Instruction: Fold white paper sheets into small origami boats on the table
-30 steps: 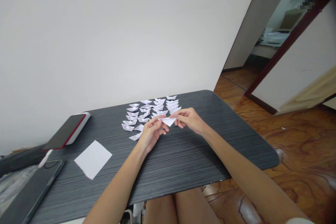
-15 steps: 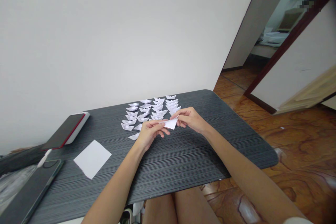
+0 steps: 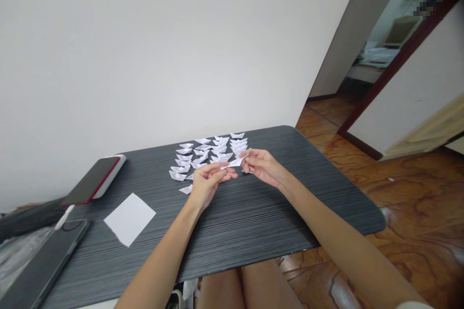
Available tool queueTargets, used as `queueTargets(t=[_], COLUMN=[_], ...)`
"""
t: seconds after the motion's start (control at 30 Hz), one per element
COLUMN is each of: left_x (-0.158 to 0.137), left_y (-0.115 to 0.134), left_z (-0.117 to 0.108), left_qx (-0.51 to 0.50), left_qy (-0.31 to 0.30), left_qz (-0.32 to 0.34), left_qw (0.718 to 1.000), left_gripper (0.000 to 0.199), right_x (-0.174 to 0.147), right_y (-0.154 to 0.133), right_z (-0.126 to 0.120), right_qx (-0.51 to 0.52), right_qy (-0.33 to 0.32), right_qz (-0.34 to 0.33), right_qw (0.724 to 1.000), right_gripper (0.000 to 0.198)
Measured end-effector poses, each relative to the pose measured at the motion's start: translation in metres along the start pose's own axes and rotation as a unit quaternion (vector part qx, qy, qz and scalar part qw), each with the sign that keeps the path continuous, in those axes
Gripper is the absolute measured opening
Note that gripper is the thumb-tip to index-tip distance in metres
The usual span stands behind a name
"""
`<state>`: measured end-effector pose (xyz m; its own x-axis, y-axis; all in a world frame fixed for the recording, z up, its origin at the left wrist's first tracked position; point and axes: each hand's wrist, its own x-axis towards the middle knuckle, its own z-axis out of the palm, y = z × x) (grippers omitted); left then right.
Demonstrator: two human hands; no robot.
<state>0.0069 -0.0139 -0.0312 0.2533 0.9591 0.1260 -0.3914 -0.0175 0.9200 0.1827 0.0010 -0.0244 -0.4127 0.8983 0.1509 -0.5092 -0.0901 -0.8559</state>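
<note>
Between my two hands I hold a small folded white paper above the table. My left hand pinches its left end between thumb and fingers. On the other end, my right hand has thumb and fingertips closed. The paper looks narrow and slightly bent; its underside is partly hidden by my fingers. Just beyond my hands, several white paper boats stand in rows on the dark table. Part of the nearest boats is covered by my hands.
A square white sheet lies flat at the left. Farther left are a dark tablet-like device with a red edge on a white object, and a phone with a white cable. A white wall rises behind the table.
The folded paper has turned from showing a broad pointed flap to a narrow strip shape. Both hands stay pinched on it, with small finger shifts. The view has shifted slightly.
</note>
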Motion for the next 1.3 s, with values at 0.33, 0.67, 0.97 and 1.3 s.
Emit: queueTargets(t=[0.33,0.67,0.97,1.3], left_x=[0.006,0.002,0.002,0.002], left_y=[-0.010,-0.003,-0.001,0.004], left_z=[-0.001,0.008,0.000,-0.001], left_qx=[0.185,0.141,0.058,0.115], left_qy=[0.128,0.136,0.097,0.098], left_qz=[0.087,0.102,0.070,0.048], left_qw=[0.970,0.975,0.991,0.987], left_gripper=[0.023,0.019,0.019,0.033], right_x=[0.008,0.005,0.002,0.002], right_y=[0.024,0.020,0.011,0.006], right_z=[0.006,0.014,0.010,0.009], right_qx=[-0.177,-0.169,-0.168,-0.174], right_qy=[0.157,0.169,0.147,0.142], right_qz=[-0.093,-0.122,-0.102,-0.066], right_qw=[0.967,0.963,0.969,0.972], right_gripper=[0.021,0.023,0.025,0.026])
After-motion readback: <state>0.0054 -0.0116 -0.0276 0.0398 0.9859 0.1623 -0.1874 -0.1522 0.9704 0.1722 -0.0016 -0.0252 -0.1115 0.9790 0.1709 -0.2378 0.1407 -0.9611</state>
